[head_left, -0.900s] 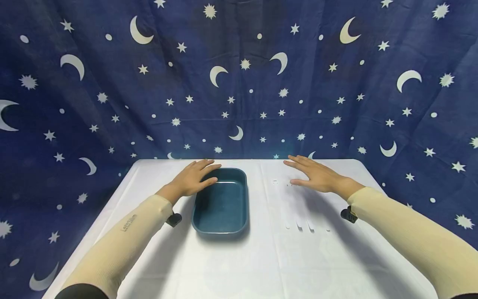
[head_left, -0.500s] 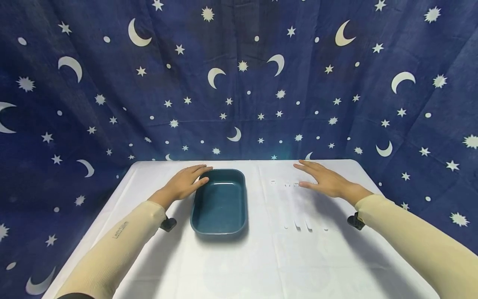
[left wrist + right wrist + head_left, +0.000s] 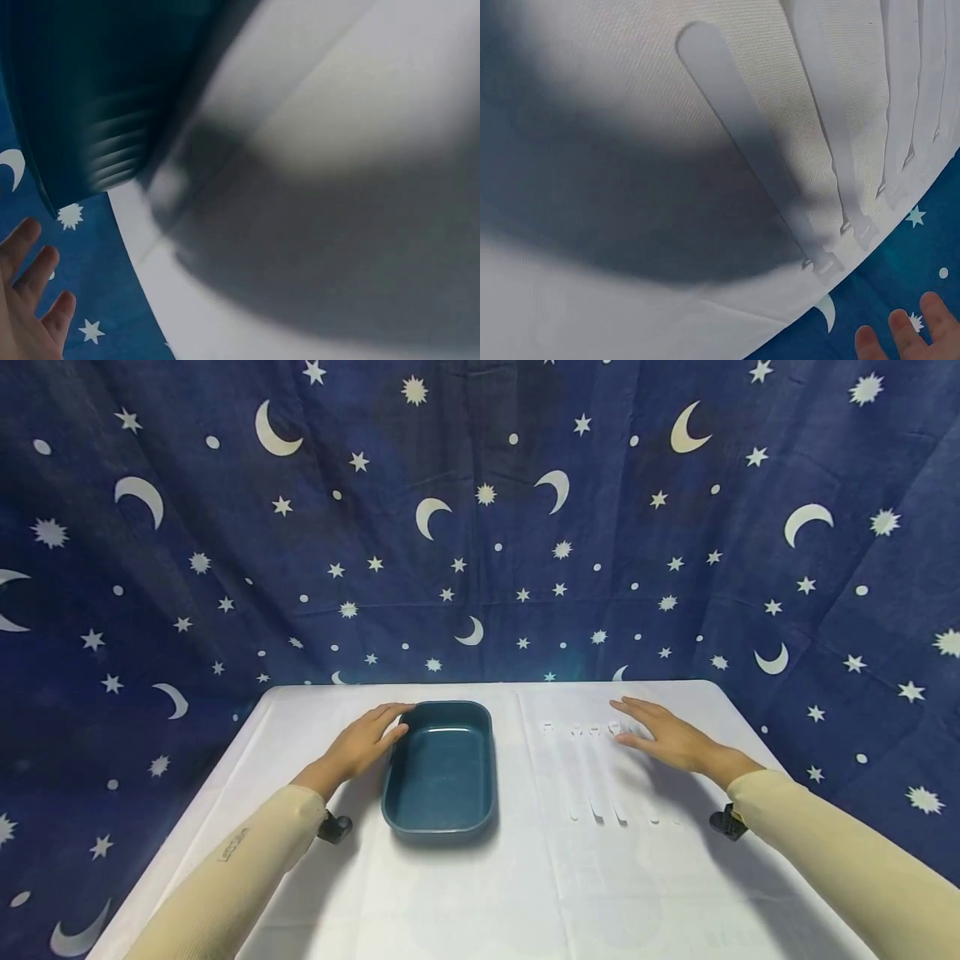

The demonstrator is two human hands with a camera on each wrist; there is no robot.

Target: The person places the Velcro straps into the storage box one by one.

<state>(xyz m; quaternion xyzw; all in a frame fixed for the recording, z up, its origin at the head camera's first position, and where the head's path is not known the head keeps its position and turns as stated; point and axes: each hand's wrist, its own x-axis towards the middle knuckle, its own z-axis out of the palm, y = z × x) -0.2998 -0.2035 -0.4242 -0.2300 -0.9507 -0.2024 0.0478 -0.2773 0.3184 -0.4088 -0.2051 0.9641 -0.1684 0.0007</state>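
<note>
A dark teal rectangular bin [image 3: 442,781] stands on the table, left of centre. At its far left corner is my left hand [image 3: 358,745], thumb and fingertips right by the rim, nothing held. The left wrist view shows its spread fingers below the bin's ribbed side [image 3: 116,142]. Several flat white straps [image 3: 735,120] lie side by side to the right of the bin, each with a rounded near end and a slotted far end [image 3: 829,266]. Over the far ends of the rightmost straps is my right hand [image 3: 667,739], fingers extended, holding nothing. Its arm's shadow darkens part of the straps.
A white cloth [image 3: 465,902] covers the table. Behind the far edge hangs a navy curtain [image 3: 480,568] with moons and stars. Dark wrist cameras [image 3: 334,828] sit under both pale sleeves.
Both hands have drawn apart and slightly back: the left toward the bin's left side, the right further right, uncovering more slotted strap ends. The bin and straps lie as before.
</note>
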